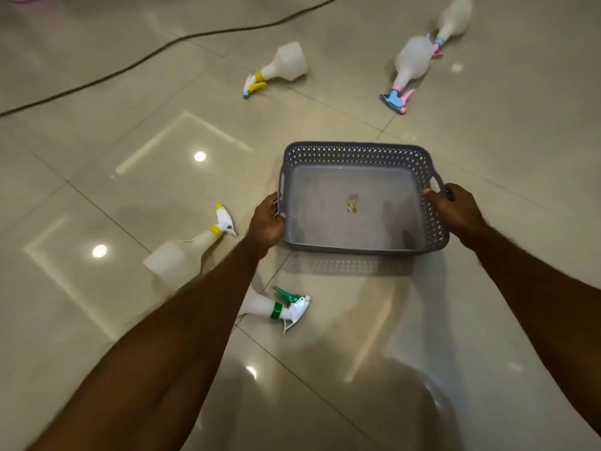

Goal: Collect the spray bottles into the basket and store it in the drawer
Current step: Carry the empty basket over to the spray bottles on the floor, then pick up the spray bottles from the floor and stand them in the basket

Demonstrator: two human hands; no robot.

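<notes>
Gray basket (362, 245) held between both grips: left hand (266, 222) clasping its left rim, right hand (455, 211) curled round right handle. Spray bottles (283, 68) scattered on floor (130, 141) around the grips.

five spray bottles on the floor (97, 141): two yellow-collared (279, 68) (192, 249), one green-collared (276, 307), two pink-and-blue (408, 66) (455, 17). one grey basket (357, 151), two hands (266, 219) (455, 209), one black cable (130, 66).
</notes>
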